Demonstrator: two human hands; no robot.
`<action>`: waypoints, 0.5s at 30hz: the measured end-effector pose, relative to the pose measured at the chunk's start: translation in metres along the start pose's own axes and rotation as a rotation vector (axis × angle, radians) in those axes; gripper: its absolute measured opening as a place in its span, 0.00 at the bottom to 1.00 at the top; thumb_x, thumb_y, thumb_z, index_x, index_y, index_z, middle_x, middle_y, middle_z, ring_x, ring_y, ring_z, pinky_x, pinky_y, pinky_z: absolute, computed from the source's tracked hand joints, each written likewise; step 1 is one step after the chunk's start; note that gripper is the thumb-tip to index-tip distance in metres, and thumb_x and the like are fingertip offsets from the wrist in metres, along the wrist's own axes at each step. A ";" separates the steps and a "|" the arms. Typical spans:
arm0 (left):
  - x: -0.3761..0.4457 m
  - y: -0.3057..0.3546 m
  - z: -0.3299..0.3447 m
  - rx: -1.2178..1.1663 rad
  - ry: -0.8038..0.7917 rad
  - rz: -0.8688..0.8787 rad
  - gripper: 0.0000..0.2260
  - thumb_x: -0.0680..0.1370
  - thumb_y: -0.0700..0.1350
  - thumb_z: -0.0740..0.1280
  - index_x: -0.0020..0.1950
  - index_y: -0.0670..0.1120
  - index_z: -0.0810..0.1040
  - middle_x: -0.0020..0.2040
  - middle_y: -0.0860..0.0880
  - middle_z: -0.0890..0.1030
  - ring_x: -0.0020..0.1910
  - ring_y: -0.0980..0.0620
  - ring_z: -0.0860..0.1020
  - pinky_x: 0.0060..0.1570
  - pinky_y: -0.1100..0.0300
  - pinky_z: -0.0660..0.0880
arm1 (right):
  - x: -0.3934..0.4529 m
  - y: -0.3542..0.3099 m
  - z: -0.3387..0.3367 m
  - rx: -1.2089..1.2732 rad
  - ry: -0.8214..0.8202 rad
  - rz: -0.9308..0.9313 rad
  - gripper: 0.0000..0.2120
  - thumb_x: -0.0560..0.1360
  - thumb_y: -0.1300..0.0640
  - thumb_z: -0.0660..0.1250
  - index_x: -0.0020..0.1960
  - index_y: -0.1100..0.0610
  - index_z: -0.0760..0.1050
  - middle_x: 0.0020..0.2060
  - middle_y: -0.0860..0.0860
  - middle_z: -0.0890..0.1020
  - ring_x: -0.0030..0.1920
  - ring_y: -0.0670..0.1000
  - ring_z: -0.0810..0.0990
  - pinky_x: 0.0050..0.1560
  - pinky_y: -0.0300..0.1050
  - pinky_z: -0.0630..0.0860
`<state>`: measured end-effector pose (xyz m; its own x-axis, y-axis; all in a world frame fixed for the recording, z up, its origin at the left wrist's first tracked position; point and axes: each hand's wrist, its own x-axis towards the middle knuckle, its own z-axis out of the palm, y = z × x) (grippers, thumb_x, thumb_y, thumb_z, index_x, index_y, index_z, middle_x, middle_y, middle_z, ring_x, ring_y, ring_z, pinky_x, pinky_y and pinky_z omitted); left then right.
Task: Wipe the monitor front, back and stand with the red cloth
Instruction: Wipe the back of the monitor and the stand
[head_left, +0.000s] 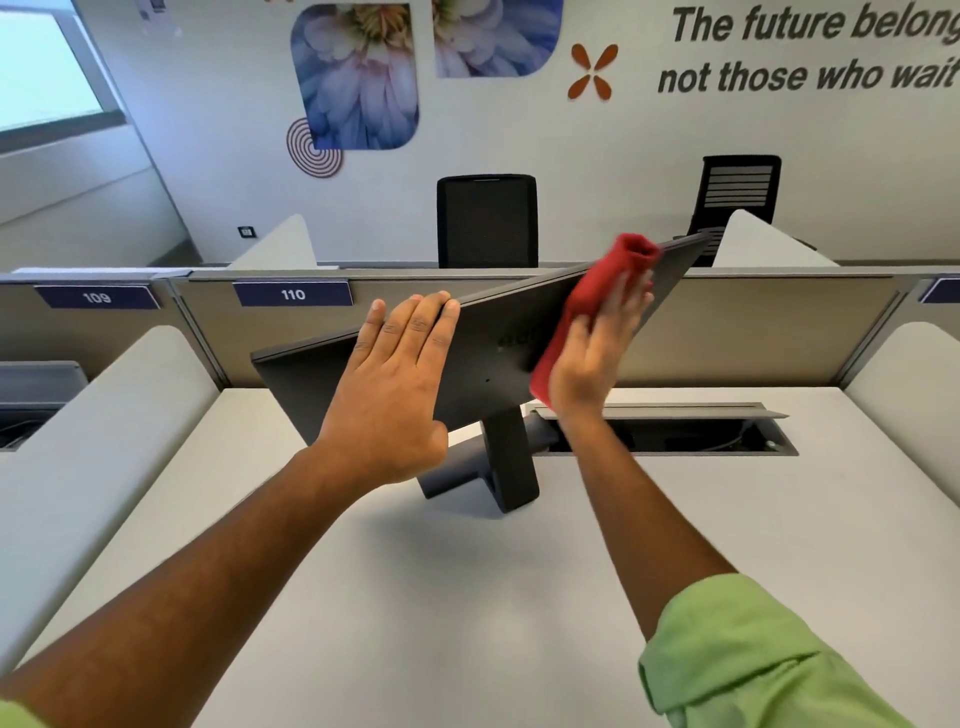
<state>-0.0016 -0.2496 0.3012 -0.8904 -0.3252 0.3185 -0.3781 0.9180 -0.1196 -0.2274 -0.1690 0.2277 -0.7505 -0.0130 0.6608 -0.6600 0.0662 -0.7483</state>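
Back of monitor (483, 358) facing up, tilted on its stand (506, 457). Left hand (387, 389) flat, fingers (415, 327) together over the top edge. Right hand (592, 358) pressing cloth (587, 306), fingers straight.

Red cloth (587, 301), dark grey monitor (483, 358)

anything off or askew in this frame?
The monitor sits askew: its back faces the camera and its top edge slopes up to the right, out of line with the partition behind. The left hand steadies it while the right hand presses the red cloth on it. No damage or spills.
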 end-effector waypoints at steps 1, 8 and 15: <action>0.000 -0.001 -0.001 0.000 0.000 0.003 0.50 0.70 0.49 0.68 0.82 0.49 0.38 0.83 0.49 0.39 0.81 0.49 0.35 0.78 0.45 0.36 | -0.017 -0.008 0.006 -0.029 -0.029 -0.141 0.29 0.83 0.59 0.60 0.83 0.61 0.60 0.84 0.61 0.53 0.84 0.67 0.47 0.84 0.62 0.46; 0.001 -0.002 -0.008 -0.009 -0.019 0.024 0.50 0.69 0.48 0.68 0.83 0.49 0.39 0.83 0.50 0.41 0.81 0.50 0.37 0.79 0.46 0.38 | -0.062 0.001 0.014 -0.251 -0.263 -0.535 0.33 0.86 0.47 0.61 0.86 0.46 0.49 0.85 0.54 0.51 0.85 0.65 0.48 0.83 0.64 0.48; 0.000 0.003 -0.006 -0.013 -0.025 -0.013 0.50 0.71 0.49 0.69 0.82 0.50 0.38 0.83 0.51 0.38 0.80 0.50 0.34 0.78 0.45 0.35 | 0.036 0.009 -0.013 -0.014 0.054 0.199 0.31 0.83 0.58 0.59 0.85 0.56 0.58 0.85 0.55 0.55 0.85 0.62 0.48 0.84 0.58 0.50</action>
<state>-0.0018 -0.2454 0.3061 -0.8917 -0.3422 0.2963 -0.3861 0.9167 -0.1031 -0.2601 -0.1558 0.2452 -0.8629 0.0557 0.5023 -0.4979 0.0762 -0.8639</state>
